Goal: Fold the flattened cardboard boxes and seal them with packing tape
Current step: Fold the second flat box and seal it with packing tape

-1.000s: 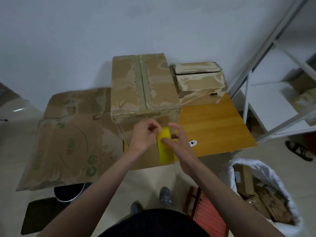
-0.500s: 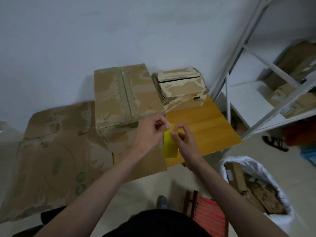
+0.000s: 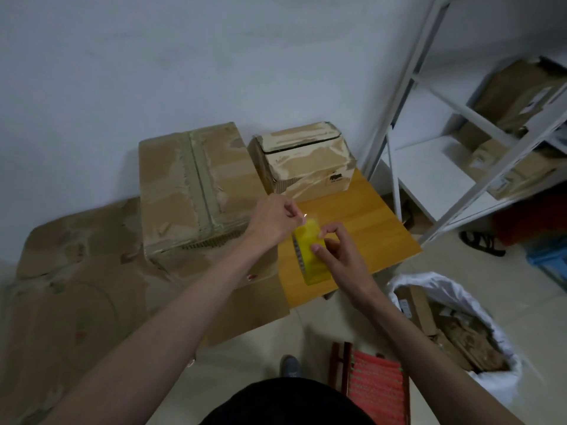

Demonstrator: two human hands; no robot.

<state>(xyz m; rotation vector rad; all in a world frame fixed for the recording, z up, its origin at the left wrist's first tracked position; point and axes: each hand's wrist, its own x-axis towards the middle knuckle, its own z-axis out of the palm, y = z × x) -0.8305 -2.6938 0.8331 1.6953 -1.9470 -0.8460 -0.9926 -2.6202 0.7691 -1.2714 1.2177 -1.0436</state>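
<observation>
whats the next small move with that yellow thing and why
Probably draw the left hand away to peel the end free. It pinches at the top edge of the yellow tape dispenser, which the right hand steadies above the wooden table; no strip is drawn out yet.

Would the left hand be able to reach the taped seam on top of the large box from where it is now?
Probably yes: the left hand hovers just right of the large box, nothing lies between, but it pinches the yellow tape.

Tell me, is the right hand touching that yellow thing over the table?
Touching. The head view shows the right hand with its thumb pressed on the yellow tape dispenser and fingers curled round its right edge, no gap between them.
</observation>
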